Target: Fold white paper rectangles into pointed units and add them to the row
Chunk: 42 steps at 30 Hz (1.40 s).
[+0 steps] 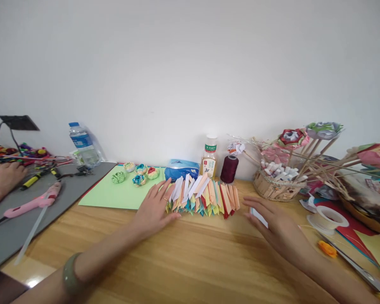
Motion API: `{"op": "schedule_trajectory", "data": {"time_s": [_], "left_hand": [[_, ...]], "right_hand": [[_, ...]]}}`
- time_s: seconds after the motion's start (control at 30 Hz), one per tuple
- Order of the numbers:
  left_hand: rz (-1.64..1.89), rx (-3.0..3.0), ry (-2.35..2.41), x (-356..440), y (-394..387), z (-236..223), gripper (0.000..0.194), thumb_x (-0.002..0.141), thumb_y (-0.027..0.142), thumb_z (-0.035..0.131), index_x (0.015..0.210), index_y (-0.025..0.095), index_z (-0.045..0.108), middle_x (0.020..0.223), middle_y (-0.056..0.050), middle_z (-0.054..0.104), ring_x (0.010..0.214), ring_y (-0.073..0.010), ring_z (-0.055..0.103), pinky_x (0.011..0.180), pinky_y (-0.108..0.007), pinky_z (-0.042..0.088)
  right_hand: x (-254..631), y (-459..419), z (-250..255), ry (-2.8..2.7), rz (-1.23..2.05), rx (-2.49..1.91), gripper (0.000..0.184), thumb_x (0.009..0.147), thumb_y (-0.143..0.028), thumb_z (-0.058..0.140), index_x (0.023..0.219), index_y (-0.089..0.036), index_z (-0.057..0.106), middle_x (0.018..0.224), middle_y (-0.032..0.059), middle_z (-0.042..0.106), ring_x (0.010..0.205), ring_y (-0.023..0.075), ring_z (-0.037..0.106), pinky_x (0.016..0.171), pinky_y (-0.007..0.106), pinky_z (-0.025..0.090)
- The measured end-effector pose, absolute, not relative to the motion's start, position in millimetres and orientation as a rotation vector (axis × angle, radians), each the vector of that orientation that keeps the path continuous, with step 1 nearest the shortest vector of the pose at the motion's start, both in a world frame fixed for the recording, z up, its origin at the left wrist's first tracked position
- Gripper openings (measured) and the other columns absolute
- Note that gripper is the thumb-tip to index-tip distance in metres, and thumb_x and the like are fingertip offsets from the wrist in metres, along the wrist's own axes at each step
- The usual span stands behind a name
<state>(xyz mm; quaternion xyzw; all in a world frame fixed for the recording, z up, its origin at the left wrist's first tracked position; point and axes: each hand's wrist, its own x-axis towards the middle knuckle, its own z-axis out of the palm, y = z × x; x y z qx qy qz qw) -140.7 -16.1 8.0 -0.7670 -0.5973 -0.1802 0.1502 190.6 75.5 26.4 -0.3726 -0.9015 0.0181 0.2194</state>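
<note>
A dense row of folded paper strips [205,196] in white, peach, yellow, blue and red stands in the middle of the wooden table. My left hand [155,207] rests at its left end with the fingers spread, touching or very close to the strips. To the right of the row, my right hand [277,226] hovers low over the table with its fingers stretched out. A white paper piece [259,217] shows between its thumb and fingers; whether it is touched or just lies beneath cannot be made out.
Paper flowers [139,180] sit on a green sheet [109,198]. Behind the row stand a tissue pack [181,169], tea bottle [209,158] and maroon thread cone [229,169]. At right are a flower basket [277,188], ribbon spool [328,218] and scissors [354,261]; at left, a pink glue gun [34,204] and another person's hand [9,179].
</note>
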Motion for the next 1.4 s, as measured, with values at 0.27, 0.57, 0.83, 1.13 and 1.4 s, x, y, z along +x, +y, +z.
{"op": "schedule_trajectory", "data": {"time_s": [0.27, 0.57, 0.83, 1.13, 1.4], "left_hand": [[-0.389, -2.206, -1.833, -144, -11, -12, 0.056, 0.097, 0.045, 0.026, 0.140, 0.010, 0.028, 0.145, -0.017, 0.030, 0.134, -0.0282, 0.028, 0.106, -0.046, 0.030], [-0.359, -2.403, -1.667, -152, 16, -6, 0.059, 0.096, 0.046, 0.032, 0.143, 0.014, 0.019, 0.148, -0.015, 0.024, 0.135, -0.0239, 0.026, 0.108, -0.043, 0.026], [-0.415, -2.427, -1.658, -156, 13, -4, 0.085, 0.086, 0.061, 0.041, 0.145, 0.008, 0.010, 0.148, -0.021, 0.021, 0.136, -0.0288, 0.023, 0.108, -0.044, 0.026], [-0.424, -2.377, -1.654, -147, 18, -5, 0.090, 0.082, 0.066, 0.043, 0.143, 0.007, 0.016, 0.148, -0.022, 0.021, 0.134, -0.0342, 0.023, 0.105, -0.051, 0.028], [-0.362, -2.445, -1.361, -126, 22, 4, 0.069, 0.083, 0.060, 0.049, 0.139, 0.024, 0.030, 0.147, -0.013, 0.028, 0.133, -0.0350, 0.024, 0.102, -0.060, 0.025]], "right_hand": [[83, 113, 57, -2.567, 0.181, -1.241, 0.032, 0.090, -0.034, 0.052, 0.117, -0.018, 0.053, 0.114, 0.0077, 0.057, 0.094, 0.0195, 0.059, 0.078, 0.040, 0.050], [63, 127, 46, -2.483, 0.225, -1.071, 0.029, 0.090, -0.033, 0.052, 0.115, -0.019, 0.054, 0.118, 0.0079, 0.055, 0.097, 0.0194, 0.057, 0.081, 0.041, 0.049], [74, 142, 48, -2.299, 0.380, -1.068, 0.030, 0.089, -0.033, 0.053, 0.116, -0.017, 0.053, 0.116, 0.0077, 0.056, 0.095, 0.0192, 0.058, 0.079, 0.040, 0.050], [73, 160, 37, -2.318, 0.535, -1.054, 0.032, 0.089, -0.033, 0.054, 0.117, -0.017, 0.053, 0.116, 0.0079, 0.056, 0.096, 0.0201, 0.058, 0.079, 0.041, 0.050], [64, 136, 36, -2.446, 0.303, -0.754, 0.026, 0.090, -0.031, 0.052, 0.112, -0.018, 0.056, 0.117, 0.0077, 0.056, 0.101, 0.0203, 0.056, 0.084, 0.042, 0.047]]}}
